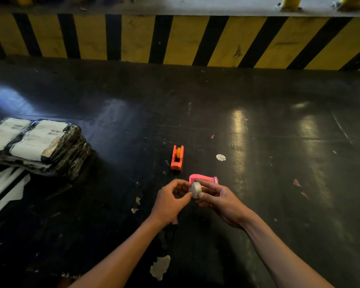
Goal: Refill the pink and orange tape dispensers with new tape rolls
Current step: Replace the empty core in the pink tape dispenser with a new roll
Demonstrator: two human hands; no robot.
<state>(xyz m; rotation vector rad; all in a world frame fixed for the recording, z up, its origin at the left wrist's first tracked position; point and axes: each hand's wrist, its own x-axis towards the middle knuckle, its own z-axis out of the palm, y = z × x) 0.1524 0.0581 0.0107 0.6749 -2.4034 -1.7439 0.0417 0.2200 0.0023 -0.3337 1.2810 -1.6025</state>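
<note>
A small clear tape roll [195,189] is held above the dark floor between both hands. My right hand [218,201] grips it from the right with thumb and fingers. My left hand [170,201] pinches at its left edge with fingertips. Just behind the hands lies the pink tape dispenser [203,178], partly hidden by my right fingers. Farther off stands the orange tape dispenser [177,157], with an orange spool in its cradle. A pale round disc [221,157] lies on the floor to the right of the orange dispenser.
A stack of black-wrapped parcels with white labels [37,145] sits at the left, with white sheets [4,188] below it. A yellow-and-black striped kerb [179,38] runs across the back. Paper scraps [160,267] litter the glossy dark floor [279,142].
</note>
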